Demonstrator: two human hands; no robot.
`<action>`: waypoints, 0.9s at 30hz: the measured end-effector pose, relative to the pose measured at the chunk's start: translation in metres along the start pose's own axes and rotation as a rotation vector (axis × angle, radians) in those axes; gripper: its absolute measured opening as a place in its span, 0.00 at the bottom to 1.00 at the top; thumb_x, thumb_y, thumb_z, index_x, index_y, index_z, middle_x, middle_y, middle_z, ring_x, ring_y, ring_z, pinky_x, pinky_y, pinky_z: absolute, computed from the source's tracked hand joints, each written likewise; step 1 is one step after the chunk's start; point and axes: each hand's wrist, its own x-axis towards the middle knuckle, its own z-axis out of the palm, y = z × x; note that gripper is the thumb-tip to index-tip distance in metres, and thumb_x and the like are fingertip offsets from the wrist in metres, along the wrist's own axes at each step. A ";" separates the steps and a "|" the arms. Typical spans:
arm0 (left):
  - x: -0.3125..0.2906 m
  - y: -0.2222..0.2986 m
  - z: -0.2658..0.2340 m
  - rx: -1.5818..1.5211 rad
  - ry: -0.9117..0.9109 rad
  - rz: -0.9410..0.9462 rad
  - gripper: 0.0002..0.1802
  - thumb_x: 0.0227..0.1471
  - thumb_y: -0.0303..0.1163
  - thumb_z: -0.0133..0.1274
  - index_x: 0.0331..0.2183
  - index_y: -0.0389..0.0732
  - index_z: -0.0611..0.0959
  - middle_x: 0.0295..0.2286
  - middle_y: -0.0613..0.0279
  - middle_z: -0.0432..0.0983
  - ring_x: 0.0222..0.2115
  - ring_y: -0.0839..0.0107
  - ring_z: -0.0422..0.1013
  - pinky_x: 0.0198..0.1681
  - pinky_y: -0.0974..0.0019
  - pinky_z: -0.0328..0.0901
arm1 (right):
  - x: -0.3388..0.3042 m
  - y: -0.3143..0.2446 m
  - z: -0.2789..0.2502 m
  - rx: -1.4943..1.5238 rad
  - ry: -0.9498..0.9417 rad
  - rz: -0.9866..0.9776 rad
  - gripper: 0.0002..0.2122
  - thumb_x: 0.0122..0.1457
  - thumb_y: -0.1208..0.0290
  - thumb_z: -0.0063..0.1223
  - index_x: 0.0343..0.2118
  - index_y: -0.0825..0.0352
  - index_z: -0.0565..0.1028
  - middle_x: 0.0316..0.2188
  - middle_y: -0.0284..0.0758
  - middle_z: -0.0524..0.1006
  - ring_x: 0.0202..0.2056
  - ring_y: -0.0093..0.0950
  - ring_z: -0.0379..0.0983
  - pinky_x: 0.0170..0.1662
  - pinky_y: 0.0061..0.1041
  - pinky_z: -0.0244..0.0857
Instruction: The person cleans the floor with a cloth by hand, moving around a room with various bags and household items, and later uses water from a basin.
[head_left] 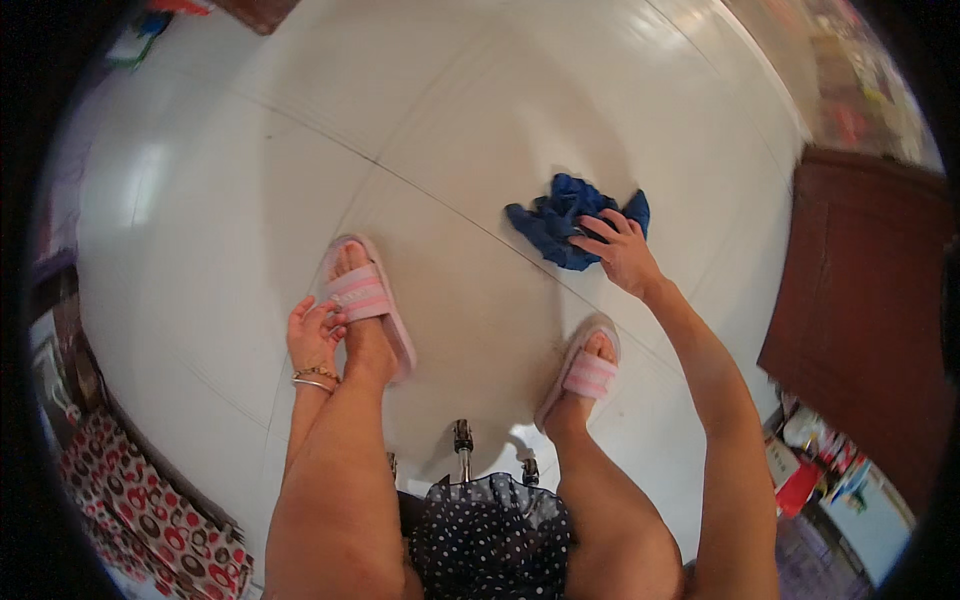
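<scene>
A crumpled dark blue cloth (560, 225) lies bunched on the floor, ahead and to the right of centre. Over its right side rests my right hand (625, 255), touching the fabric with the thumb and fingers spread and no visible grip. My left hand (316, 332) hangs beside my left lower leg, next to the slipper strap; its fingers are loosely bent and apart, and nothing shows in them. A beaded bracelet (318, 372) and a silver bangle (314, 383) circle that wrist. Pink striped slippers (362, 292) are on both feet.
Pale glossy tiles (440, 90) with thin joints cover the floor. Wheeled metal legs (463, 447) stand between my feet, under a black polka-dot fabric (490, 545). Dark brown furniture (870, 300) stands at the right. Circle-patterned fabric (150, 510) is at lower left.
</scene>
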 end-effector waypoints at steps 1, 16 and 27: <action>0.001 0.001 0.002 0.000 -0.010 0.021 0.21 0.46 0.25 0.49 0.43 0.36 0.62 0.30 0.52 0.72 0.22 0.68 0.70 0.21 0.69 0.65 | -0.024 0.006 0.007 0.026 0.044 0.084 0.26 0.40 0.82 0.50 0.44 0.49 0.71 0.52 0.26 0.62 0.52 0.36 0.55 0.48 0.41 0.54; -0.008 0.001 0.010 0.189 -0.128 0.260 0.23 0.45 0.26 0.52 0.44 0.36 0.65 0.29 0.59 0.71 0.23 0.73 0.69 0.25 0.72 0.66 | -0.357 -0.097 0.199 0.222 0.496 1.331 0.28 0.40 0.74 0.44 0.51 0.57 0.66 0.52 0.49 0.59 0.50 0.44 0.57 0.55 0.39 0.47; -0.028 -0.003 0.007 0.539 -0.292 0.504 0.19 0.48 0.25 0.47 0.43 0.35 0.64 0.32 0.60 0.69 0.22 0.72 0.71 0.21 0.72 0.66 | -0.348 -0.086 0.203 0.379 0.405 1.422 0.28 0.43 0.76 0.42 0.52 0.52 0.64 0.56 0.40 0.54 0.54 0.45 0.51 0.54 0.42 0.49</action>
